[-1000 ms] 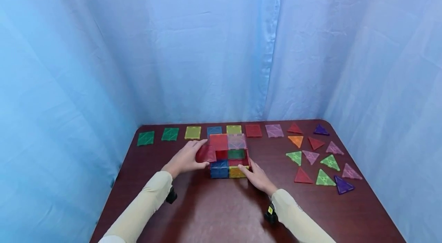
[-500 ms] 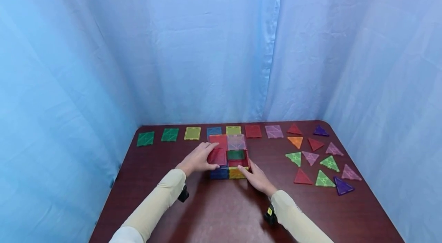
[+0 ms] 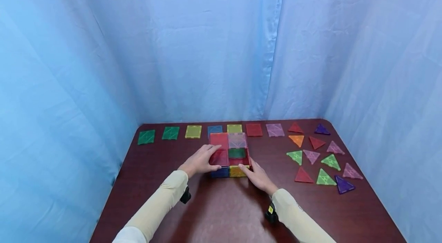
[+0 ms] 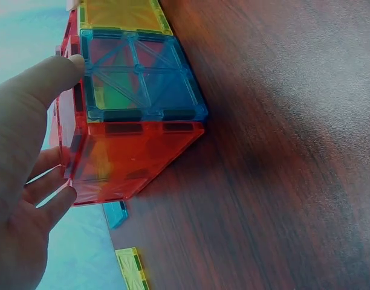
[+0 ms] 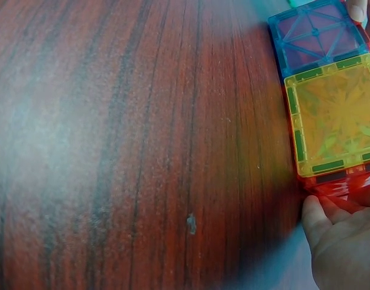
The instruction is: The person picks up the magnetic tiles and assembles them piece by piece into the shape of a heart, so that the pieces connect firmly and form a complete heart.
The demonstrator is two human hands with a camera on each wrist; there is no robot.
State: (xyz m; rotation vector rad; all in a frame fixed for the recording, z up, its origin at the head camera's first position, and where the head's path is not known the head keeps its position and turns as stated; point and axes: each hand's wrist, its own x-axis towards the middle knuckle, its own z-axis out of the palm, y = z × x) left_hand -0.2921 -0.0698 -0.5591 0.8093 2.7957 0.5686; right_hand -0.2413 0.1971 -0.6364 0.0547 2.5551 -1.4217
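One red tile [image 3: 221, 158] lies atop the box [image 3: 239, 172] at near left, held between thumb and fingers of the left hand [image 3: 200, 160]; the right hand [image 3: 259, 178] grips the near-right corner. Uneven pressure might buckle the box.

Blue curtains [image 3: 193, 43] around a reddish-brown table [image 3: 221, 212], triangular tiles [image 3: 311, 156] at right, square tiles [image 3: 193, 132] along the back.
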